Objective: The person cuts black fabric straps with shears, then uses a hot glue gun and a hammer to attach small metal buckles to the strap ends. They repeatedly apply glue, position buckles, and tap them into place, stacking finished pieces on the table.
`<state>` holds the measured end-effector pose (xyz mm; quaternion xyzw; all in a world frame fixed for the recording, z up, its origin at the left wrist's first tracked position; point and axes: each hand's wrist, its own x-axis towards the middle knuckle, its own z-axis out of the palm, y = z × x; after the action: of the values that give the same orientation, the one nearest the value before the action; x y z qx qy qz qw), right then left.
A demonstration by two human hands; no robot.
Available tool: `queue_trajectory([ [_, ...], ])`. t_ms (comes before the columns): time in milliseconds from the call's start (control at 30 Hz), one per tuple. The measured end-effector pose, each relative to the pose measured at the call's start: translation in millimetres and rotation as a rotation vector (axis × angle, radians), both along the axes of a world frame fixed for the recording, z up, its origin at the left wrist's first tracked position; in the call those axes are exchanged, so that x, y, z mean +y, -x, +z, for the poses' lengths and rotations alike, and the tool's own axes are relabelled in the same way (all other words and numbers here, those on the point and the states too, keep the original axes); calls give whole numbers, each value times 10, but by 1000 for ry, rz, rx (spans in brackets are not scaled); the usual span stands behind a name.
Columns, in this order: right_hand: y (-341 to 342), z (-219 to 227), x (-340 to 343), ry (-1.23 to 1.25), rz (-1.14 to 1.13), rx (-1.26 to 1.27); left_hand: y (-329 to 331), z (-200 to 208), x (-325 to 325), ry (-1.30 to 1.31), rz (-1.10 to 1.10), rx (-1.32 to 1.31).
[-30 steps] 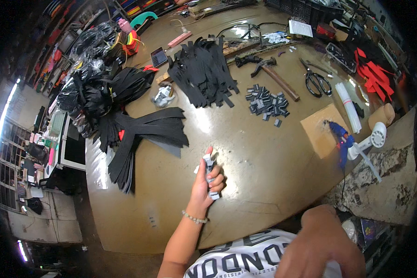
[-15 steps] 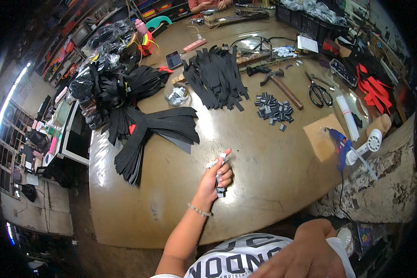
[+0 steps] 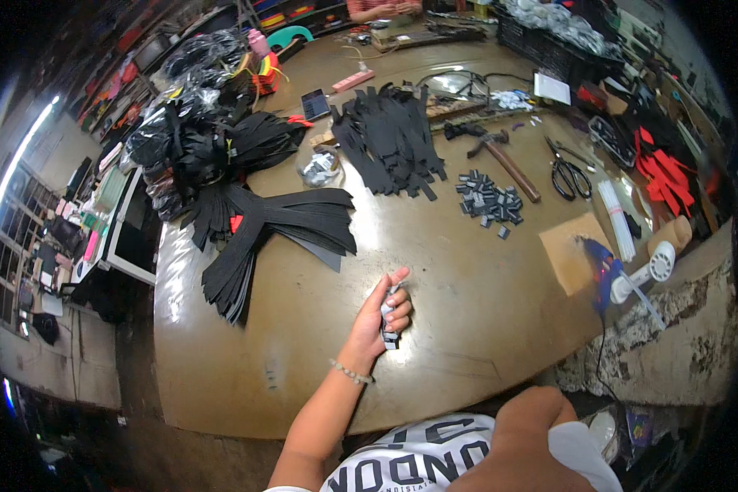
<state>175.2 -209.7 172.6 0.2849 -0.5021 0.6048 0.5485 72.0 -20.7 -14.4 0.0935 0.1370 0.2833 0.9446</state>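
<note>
My left hand (image 3: 388, 312), a beaded bracelet at its wrist, is closed above the middle of the tabletop. Its fingers wrap round a stack of small grey-and-black pieces (image 3: 391, 336), which stick out below the fist; their exact kind I cannot make out. The thumb points up and away from me. My right arm (image 3: 521, 443) bends down across the white printed shirt, and its hand lies outside the picture. Similar small grey-and-black pieces (image 3: 489, 199) form a loose pile farther off to the right. Black strap strips (image 3: 388, 139) lie in a heap beyond the left hand.
Fanned black straps (image 3: 279, 221) lie on the brown table (image 3: 435, 385) at left, beside plastic bags (image 3: 152, 148). To the right are a hammer (image 3: 512, 170), scissors (image 3: 570, 174), a blue-and-white glue gun (image 3: 605, 275) on cardboard (image 3: 567, 246), and white sticks (image 3: 617, 220). Another person (image 3: 383, 8) sits opposite.
My right hand has dropped out of the picture at the lower edge. White bits seen earlier at the left thumb no longer show. The left hand stays nearly in place, still closed.
</note>
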Motion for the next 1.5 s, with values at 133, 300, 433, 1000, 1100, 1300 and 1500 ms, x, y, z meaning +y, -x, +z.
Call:
queue_trajectory([
  [133, -265, -355, -237, -73, -85, -71, -3, 18, 25, 23, 2, -77],
  [300, -523, -430, 87, -169, 83, 21, 16, -4, 18, -49, 10, -105],
  [433, -527, -258, 284, -283, 260, 132, 26, 16, -7, -91, 20, 16],
  [1000, -1060, -2119, -395, 147, -2097, -1413, -255, 233, 1710, -1385, 493, 1416],
  [1100, -1098, -2178, -419, 102, -2151, -1338, -528, 130, 2148, -1511, 480, 1771],
  [1300, -1069, -2085, -385, 129, -2153, -1298, -627, 190, 2214, -1479, 396, 1869],
  [1500, -1033, -1889, -304, 312, -1991, -1469, 55, 652, 1239, -841, 283, 1093],
])
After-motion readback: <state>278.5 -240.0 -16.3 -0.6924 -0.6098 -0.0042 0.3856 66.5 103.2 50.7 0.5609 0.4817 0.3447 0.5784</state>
